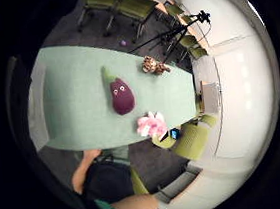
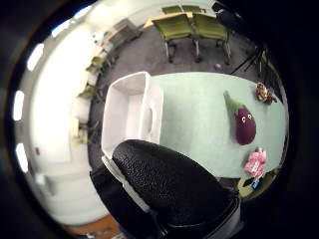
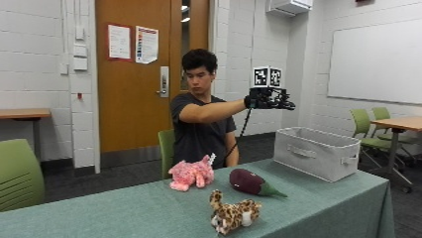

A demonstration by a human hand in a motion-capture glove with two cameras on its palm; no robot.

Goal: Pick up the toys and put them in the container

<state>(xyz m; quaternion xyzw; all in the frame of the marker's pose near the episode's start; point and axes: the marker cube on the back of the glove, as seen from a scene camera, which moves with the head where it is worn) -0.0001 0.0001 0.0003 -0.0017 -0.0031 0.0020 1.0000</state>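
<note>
a person sits behind the counter (image 3: pixel 131 213), which is covered with a green cloth, and holds the gloved right hand (image 3: pixel 267 98) high in the air, well above the counter and over the side where the white container (image 3: pixel 316 151) stands. from the pictures i cannot tell if the fingers of this hand are open or closed; nothing is seen in the hand. the container is a white fabric box with a handle slot on its side, it stands upright near one end of the counter and its inside looks empty (image 2: pixel 127 112). three toys lie on the cloth, all apart from each other and well apart from the container: a pink plush animal (image 3: pixel 191 173) near the person's edge, a purple plush eggplant (image 3: pixel 254 182) in the middle with its green tip toward the container, and a spotted leopard plush (image 3: pixel 232 213) near the far edge from the person. between the eggplant and the container there is bare cloth, and also a wide bare part on the other end of the counter. around the counter stand green chairs (image 3: pixel 16 178), a second table (image 3: pixel 399 123) with chairs behind the container, and a tripod (image 1: pixel 182 29) on the floor beyond the leopard side.
</note>
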